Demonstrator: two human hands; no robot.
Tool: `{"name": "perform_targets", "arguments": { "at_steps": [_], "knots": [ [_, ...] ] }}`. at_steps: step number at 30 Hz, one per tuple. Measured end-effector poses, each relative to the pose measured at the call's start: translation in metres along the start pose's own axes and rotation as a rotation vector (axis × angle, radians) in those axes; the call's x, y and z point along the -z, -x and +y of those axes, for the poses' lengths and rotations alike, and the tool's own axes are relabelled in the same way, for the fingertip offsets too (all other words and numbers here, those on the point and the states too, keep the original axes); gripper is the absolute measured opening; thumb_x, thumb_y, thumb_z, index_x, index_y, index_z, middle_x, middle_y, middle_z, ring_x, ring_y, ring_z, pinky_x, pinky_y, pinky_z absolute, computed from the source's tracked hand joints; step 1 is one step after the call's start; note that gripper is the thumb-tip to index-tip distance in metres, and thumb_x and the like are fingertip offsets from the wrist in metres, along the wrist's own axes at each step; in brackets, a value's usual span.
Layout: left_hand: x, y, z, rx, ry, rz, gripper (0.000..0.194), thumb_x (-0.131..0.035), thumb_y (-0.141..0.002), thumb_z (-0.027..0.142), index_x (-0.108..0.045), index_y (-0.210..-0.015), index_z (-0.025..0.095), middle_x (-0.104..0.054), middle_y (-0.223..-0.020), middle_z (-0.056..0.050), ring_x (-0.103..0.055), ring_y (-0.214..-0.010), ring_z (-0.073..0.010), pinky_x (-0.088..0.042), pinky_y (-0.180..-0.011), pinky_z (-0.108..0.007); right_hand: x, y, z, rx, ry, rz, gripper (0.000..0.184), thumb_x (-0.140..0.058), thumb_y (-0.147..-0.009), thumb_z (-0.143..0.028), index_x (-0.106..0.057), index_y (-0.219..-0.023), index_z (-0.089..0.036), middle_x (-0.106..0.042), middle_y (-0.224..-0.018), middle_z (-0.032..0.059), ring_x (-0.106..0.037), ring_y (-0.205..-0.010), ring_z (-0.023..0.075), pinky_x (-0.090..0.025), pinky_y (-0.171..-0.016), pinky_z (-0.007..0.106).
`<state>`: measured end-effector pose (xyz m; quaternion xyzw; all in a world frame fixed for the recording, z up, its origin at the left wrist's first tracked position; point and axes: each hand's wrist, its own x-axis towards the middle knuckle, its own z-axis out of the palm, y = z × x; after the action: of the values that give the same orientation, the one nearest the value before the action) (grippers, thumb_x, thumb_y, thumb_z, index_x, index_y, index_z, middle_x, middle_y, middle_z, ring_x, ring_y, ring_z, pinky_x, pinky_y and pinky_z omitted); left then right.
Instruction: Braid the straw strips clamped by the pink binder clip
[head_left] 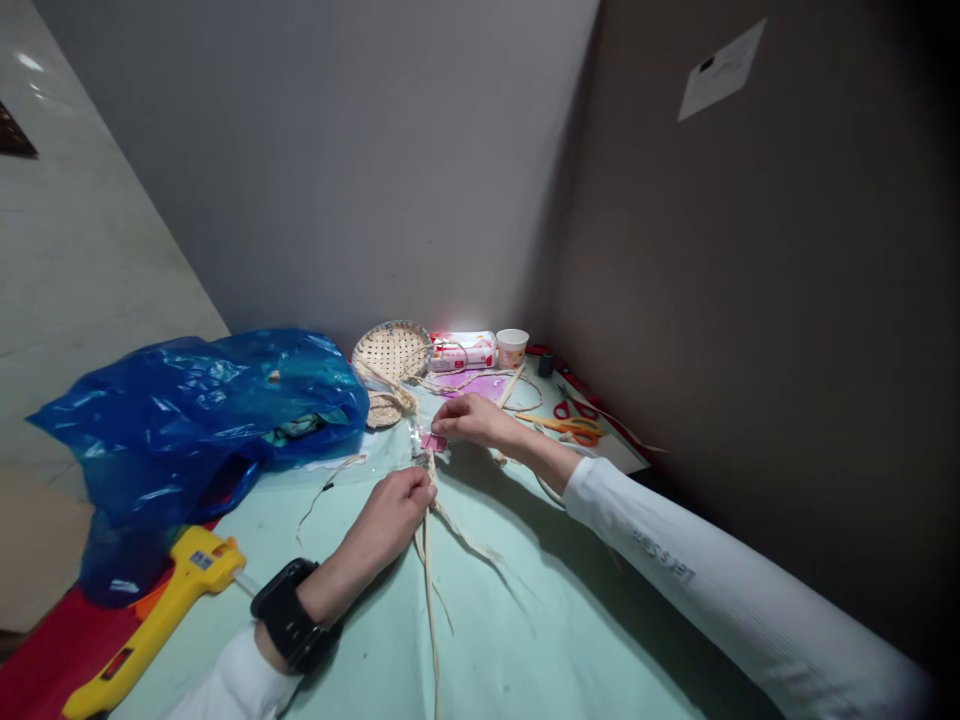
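A braid of pale straw-like fibre runs down the middle of the table, its loose strands trailing toward me. My left hand, a black watch on the wrist, pinches this braid just above where the strands fan out. Farther up, my right hand has its fingertips pressed together beside a small pink piece. Whether they grip that piece or something smaller is hidden. Shiny clear plastic lies by the pink piece. Behind it sits a round coiled fibre mat.
A blue plastic bag and a yellow glue gun lie on the left. At the back stand a woven basket, a red-and-white packet and a paper cup. Orange-handled scissors and red-handled scissors lie right.
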<state>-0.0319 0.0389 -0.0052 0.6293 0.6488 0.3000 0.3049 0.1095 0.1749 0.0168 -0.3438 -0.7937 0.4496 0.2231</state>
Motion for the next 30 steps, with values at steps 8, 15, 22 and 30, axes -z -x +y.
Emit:
{"name": "perform_targets", "arguments": {
  "at_steps": [8, 15, 22, 30],
  "knots": [
    [-0.007, -0.012, -0.006, 0.027, 0.123, 0.000, 0.021, -0.047, -0.072, 0.034, -0.046, -0.058, 0.019, -0.042, -0.051, 0.004, -0.037, -0.050, -0.0120, -0.026, -0.051, -0.025, 0.001, -0.002, 0.007, 0.007, 0.138, 0.039, 0.015, -0.061, -0.075, -0.021, -0.073, -0.079, -0.013, -0.064, -0.066, 0.0010, -0.052, -0.063, 0.0126, -0.035, -0.060, 0.023],
    [-0.006, -0.009, -0.003, 0.093, 0.193, 0.011, 0.021, -0.047, -0.074, 0.035, -0.050, -0.060, 0.019, -0.038, -0.045, 0.007, -0.029, -0.039, -0.0088, -0.021, -0.045, -0.024, -0.002, -0.010, 0.013, 0.044, 0.068, 0.015, 0.008, -0.062, -0.075, -0.017, -0.069, -0.076, -0.013, -0.059, -0.061, -0.0010, -0.049, -0.058, 0.0105, -0.035, -0.056, 0.021],
    [-0.005, -0.009, -0.002, 0.097, 0.232, 0.070, 0.025, -0.045, -0.076, 0.037, -0.039, -0.058, 0.022, -0.034, -0.045, 0.008, -0.030, -0.039, -0.0089, -0.021, -0.045, -0.024, -0.005, -0.010, 0.019, 0.083, -0.057, -0.002, 0.013, -0.052, -0.084, -0.017, -0.062, -0.079, -0.012, -0.065, -0.071, 0.0024, -0.057, -0.062, 0.0103, -0.047, -0.064, 0.022],
    [-0.005, -0.012, -0.002, 0.064, 0.162, 0.026, 0.020, -0.050, -0.073, 0.030, -0.050, -0.056, 0.019, -0.041, -0.048, 0.005, -0.035, -0.048, -0.0114, -0.024, -0.050, -0.025, -0.003, -0.002, 0.034, 0.092, 0.115, 0.027, 0.008, -0.058, -0.081, -0.014, -0.065, -0.076, -0.013, -0.067, -0.072, 0.0029, -0.058, -0.068, 0.0134, -0.042, -0.065, 0.023]
  ]
}}
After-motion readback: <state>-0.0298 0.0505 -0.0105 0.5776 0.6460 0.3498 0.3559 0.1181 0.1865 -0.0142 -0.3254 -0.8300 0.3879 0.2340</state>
